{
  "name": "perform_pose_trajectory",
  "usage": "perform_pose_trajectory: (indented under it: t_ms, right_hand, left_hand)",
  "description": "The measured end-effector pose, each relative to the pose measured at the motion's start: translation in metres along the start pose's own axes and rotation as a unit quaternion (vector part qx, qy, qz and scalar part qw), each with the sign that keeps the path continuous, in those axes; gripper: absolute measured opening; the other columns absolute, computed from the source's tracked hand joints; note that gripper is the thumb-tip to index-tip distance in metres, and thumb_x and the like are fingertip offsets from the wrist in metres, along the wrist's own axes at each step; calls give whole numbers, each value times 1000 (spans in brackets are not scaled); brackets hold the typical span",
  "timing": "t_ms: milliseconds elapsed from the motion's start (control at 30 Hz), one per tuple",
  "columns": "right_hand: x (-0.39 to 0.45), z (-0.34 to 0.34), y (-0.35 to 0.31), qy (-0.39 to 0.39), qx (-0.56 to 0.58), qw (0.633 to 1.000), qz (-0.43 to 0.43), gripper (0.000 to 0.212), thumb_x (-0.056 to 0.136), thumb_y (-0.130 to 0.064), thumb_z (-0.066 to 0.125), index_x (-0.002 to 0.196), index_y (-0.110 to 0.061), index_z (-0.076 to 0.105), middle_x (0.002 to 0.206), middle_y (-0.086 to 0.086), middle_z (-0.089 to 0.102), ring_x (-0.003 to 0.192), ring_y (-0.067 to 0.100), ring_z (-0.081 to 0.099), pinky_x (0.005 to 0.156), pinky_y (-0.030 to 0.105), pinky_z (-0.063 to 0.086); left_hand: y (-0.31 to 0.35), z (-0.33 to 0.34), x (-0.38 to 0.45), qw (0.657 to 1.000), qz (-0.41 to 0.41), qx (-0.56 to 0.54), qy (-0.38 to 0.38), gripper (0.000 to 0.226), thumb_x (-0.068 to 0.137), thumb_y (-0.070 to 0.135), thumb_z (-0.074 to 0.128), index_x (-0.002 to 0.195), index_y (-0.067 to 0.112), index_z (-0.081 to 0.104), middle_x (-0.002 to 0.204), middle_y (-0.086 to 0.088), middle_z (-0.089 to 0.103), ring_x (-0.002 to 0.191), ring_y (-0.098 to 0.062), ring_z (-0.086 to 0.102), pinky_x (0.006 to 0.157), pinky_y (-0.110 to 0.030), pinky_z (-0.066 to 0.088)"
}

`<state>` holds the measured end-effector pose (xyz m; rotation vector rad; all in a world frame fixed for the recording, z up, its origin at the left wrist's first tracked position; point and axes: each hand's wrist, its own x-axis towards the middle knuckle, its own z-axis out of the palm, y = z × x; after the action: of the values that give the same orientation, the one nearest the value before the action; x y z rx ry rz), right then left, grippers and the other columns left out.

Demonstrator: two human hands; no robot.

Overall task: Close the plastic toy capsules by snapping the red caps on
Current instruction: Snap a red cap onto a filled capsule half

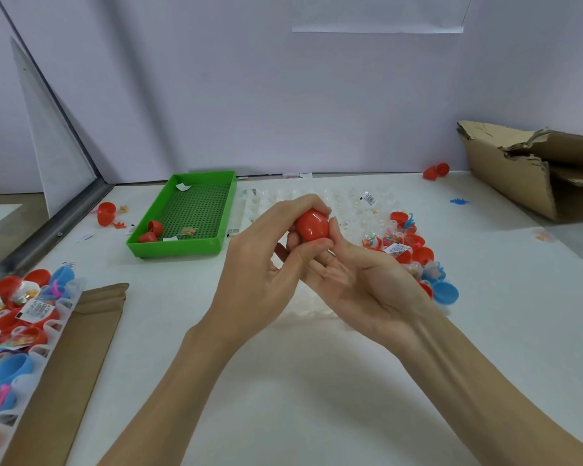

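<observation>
Left of the green tray [212,245], a clear holder of red and blue capsule halves [17,317] lies on a cardboard sheet [81,348], and a loose red cap [106,213] sits nearer the tray. Inside the tray rest two red caps [151,232] and a small bagged toy [186,232]. Right of the tray, your left hand [270,264] and right hand [360,287] meet above the table, both curled around one red capsule [313,227]. Its long axis tilts from lower right to upper left; which end is the cap cannot be told. Your hands hide part of the clear blister tray [350,203] behind them. Further right lie filled capsule halves [414,250], then a torn cardboard box [525,176].
</observation>
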<state>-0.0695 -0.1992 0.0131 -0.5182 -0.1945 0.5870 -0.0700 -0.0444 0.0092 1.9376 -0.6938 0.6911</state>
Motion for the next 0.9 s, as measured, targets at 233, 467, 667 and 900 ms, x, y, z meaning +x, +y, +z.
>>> perform_pose_trajectory:
  t_ms: [233,467,667,900]
  right_hand:
    - [-1,0,-4,32,-67,997,-32,29,95,-9,67,122,-2,67,110,11,67,107,23,66,106,38,52]
    - [-2,-2,-6,34,-107,993,-33,30,98,-24,66,117,-2,74,129,16,67,122,25,66,107,39,51]
    - [-2,-2,-3,44,-165,983,-69,28,102,-20,59,120,-2,71,124,11,71,118,19,67,98,30,55]
    - [-3,0,-2,51,-164,981,-89,28,99,-19,58,113,1,71,114,12,70,115,20,65,105,31,52]
  left_hand:
    - [-9,-5,-2,996,29,70,-40,48,100,22,69,146,16,55,146,10,57,140,-14,52,115,-38,42]
    - [-9,-3,-1,998,-46,-5,-30,47,100,10,68,145,23,58,144,18,60,134,-13,57,112,-25,41]
    - [-8,-6,0,996,-39,-69,-52,35,102,8,61,136,15,61,139,7,66,138,-20,56,116,-36,42]
    - [-9,-2,-1,994,-42,-89,-56,34,102,5,60,134,13,62,134,2,68,137,-26,57,116,-45,43]
